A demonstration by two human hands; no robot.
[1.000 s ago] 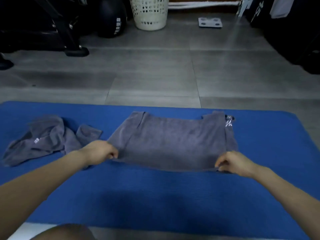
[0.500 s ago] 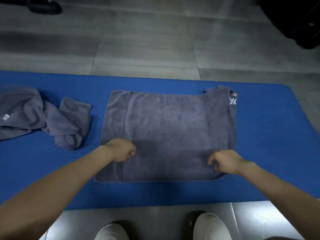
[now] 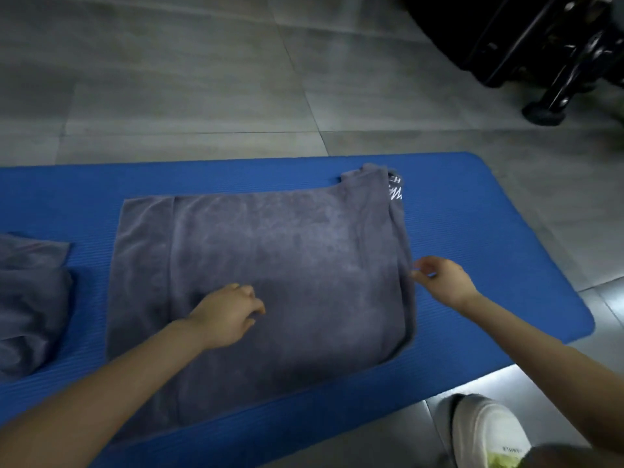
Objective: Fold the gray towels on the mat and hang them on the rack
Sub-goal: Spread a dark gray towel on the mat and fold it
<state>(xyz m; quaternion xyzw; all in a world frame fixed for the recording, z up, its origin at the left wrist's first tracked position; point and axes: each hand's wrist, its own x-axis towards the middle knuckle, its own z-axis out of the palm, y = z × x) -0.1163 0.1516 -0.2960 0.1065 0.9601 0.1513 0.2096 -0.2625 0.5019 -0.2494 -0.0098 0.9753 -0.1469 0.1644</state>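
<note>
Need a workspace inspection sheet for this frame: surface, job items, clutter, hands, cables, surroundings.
Surface: blue mat on gray tile floor.
Job's things: gray towel lies flat on the mat, partly folded; second towel crumpled at the mat's left; rack not in view.
Clutter: nothing seen.
Hands: left hand rests on the towel, fingers loosely curled; right hand at the towel's right edge, grip unclear.
Cables: nothing seen.
Surroundings: black equipment far right; white shoe off the mat's near edge.
</note>
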